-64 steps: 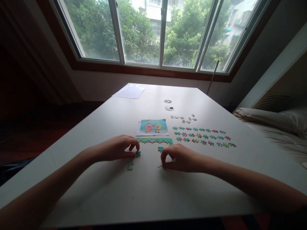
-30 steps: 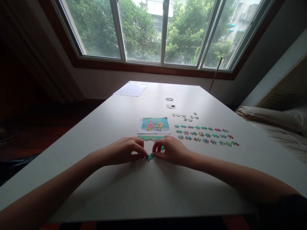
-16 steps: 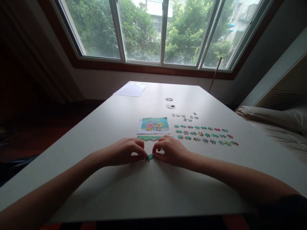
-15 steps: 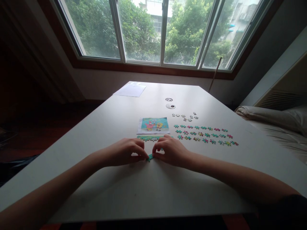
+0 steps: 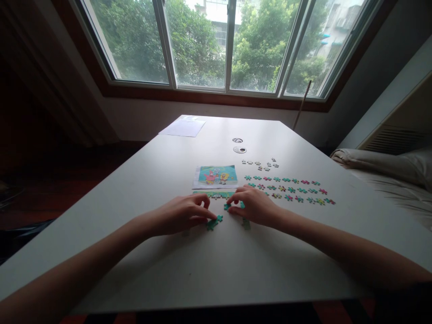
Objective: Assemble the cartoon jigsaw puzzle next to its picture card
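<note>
Teal pair [image 5: 213,222] pinched in my left hand [image 5: 182,216]; right hand [image 5: 255,207] nips a piece [image 5: 227,206] at 1 o'clock; white bench [image 5: 202,270], window [image 5: 199,45] at 12.

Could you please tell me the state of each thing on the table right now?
left hand, grip closed on the joined green pieces.
joined green pieces, linked, flat on the table.
right hand, fingertips pinching the single green piece.
single green piece, flat, unjoined.
edge strip, assembled.
loose coloured pieces, face up, in rows, unjoined.
reference picture, flat, face up.
</note>
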The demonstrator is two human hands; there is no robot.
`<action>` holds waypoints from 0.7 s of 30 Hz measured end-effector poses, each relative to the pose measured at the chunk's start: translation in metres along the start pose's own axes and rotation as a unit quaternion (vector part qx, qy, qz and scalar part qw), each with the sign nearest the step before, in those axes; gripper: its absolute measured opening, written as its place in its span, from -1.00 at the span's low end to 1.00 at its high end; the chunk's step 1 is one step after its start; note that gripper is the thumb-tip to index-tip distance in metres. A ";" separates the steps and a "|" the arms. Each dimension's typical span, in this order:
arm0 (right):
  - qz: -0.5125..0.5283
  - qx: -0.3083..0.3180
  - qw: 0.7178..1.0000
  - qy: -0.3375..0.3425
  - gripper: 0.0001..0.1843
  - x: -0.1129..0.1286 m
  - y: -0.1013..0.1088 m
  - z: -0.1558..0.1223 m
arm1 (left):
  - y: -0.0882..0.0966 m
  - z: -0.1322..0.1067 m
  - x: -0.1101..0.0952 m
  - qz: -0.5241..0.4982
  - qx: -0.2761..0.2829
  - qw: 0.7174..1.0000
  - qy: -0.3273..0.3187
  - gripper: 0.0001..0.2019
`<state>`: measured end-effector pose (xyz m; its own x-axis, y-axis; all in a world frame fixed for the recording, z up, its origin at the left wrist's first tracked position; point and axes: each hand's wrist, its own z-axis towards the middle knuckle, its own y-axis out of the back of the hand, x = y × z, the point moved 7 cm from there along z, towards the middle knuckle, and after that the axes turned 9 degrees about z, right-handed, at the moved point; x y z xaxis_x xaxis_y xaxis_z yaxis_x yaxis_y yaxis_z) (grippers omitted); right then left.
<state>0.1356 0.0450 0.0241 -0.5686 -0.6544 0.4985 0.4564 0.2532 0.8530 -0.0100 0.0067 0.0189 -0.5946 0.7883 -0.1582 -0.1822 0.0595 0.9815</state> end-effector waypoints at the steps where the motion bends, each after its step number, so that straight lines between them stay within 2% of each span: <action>1: 0.008 0.004 1.000 0.002 -0.85 0.000 -0.001 0.001 | 0.000 0.000 -0.001 0.004 -0.001 1.000 0.001 -0.78; 5: 0.052 0.028 0.998 0.020 -0.87 -0.001 -0.003 0.005 | 0.002 0.000 0.000 0.020 -0.011 1.000 0.011 -0.85; 11: 0.161 0.007 0.987 -0.004 -0.93 -0.005 0.004 -0.002 | 0.005 0.001 -0.001 0.039 -0.035 0.998 0.023 -0.87; 14: 0.254 -0.009 0.966 -0.049 -0.92 -0.010 0.005 -0.006 | 0.005 0.002 0.000 0.042 -0.037 0.998 0.036 -0.87; 16: 0.330 -0.005 0.941 -0.078 -0.87 -0.013 0.004 -0.008 | 0.005 0.002 0.001 0.029 -0.043 0.997 0.049 -0.86; 19: 0.408 0.012 0.908 -0.091 -0.77 -0.013 0.002 -0.009 | 0.009 0.004 0.002 -0.042 -0.072 0.994 0.064 -0.86; 21: 0.420 0.014 0.904 -0.078 -0.73 -0.011 0.003 -0.009 | 0.013 0.007 0.002 -0.107 -0.093 0.986 0.082 -0.85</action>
<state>0.1492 0.0461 0.0196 -0.1205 -0.1140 0.9861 0.7554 0.6340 0.1656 -0.0080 0.0129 0.0320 -0.6431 0.6590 -0.3901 -0.4487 0.0885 0.8893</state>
